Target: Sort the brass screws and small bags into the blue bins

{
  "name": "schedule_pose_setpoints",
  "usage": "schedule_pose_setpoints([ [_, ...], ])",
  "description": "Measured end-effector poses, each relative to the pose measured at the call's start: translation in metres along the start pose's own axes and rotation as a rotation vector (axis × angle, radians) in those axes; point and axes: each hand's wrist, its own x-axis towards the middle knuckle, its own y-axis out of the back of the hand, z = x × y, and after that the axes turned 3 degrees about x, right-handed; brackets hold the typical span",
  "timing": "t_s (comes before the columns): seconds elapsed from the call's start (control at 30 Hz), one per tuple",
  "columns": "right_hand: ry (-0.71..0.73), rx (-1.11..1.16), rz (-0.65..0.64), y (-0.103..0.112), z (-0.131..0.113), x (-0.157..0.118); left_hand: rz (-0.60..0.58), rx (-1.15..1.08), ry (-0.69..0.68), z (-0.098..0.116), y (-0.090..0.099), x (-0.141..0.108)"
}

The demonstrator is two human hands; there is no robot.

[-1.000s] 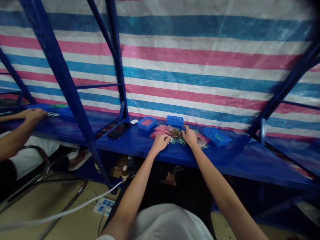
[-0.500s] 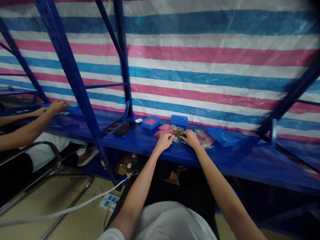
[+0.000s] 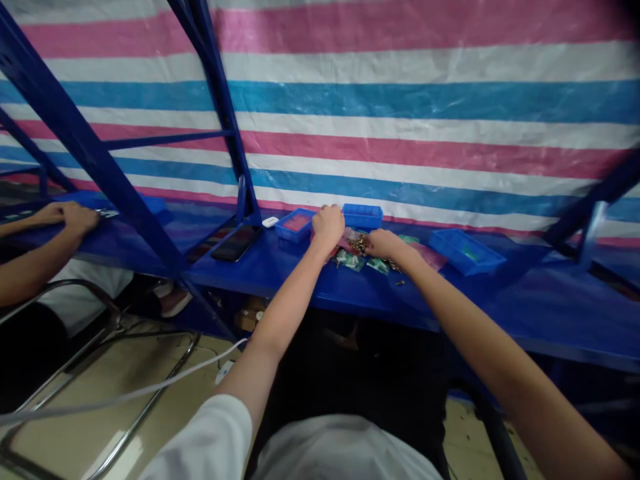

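My left hand [image 3: 329,227] is bent over pink plastic bags, its fingers curled down and mostly hidden; what it grips I cannot make out. My right hand [image 3: 387,245] has its fingers closed at the right side of a small heap of brass-coloured metal pieces [image 3: 359,244], too small to name surely. Green-and-clear little packets [image 3: 350,260] lie in front of the heap, below my left hand. Another pink bag [image 3: 430,257] lies behind my right wrist. One loose brass-coloured piece [image 3: 400,283] sits near the table's front edge.
A blue bin of pink items [image 3: 296,225], another blue bin [image 3: 363,215] and a third holding something green [image 3: 467,251] stand along the back. Left are a phone [image 3: 237,243], a white case [image 3: 270,222] and a blue rack post [image 3: 90,147]. Beyond it, a co-worker's hands [image 3: 75,217] are busy.
My left hand has moved away from the front of the heap, back over the pink bags towards the bins. My right hand stays at the heap. The camera view has tilted down.
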Motion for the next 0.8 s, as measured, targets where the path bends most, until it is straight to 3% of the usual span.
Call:
schedule_pose_setpoints([
  [0.13,0.089,0.037,-0.044,0.011,0.005,0.012,-0.23,0.072,-0.056,0.012,0.02,0.021],
  [0.23,0.159,0.067,0.028,0.014,0.006,0.011,-0.509,0.068,-0.125,0.014,0.038,0.032],
  [0.33,0.218,0.096,0.109,0.011,0.008,0.01,-0.732,0.016,-0.186,0.005,0.054,0.048],
  [0.43,0.253,0.113,0.173,0.007,0.012,0.005,-0.832,-0.05,-0.246,-0.015,0.06,0.067],
  [0.47,0.257,0.112,0.199,0.005,0.014,0.004,-0.819,-0.099,-0.285,-0.022,0.059,0.072],
  [0.53,0.251,0.1,0.254,-0.002,0.021,0.001,-0.639,-0.097,-0.293,-0.037,0.05,0.08],
  [0.67,0.279,0.083,0.451,-0.025,0.042,0.004,-0.324,0.019,-0.259,-0.057,0.013,0.082],
  [0.8,0.282,0.085,0.546,-0.043,0.051,0.007,-0.202,0.104,-0.28,-0.066,-0.03,0.073],
])
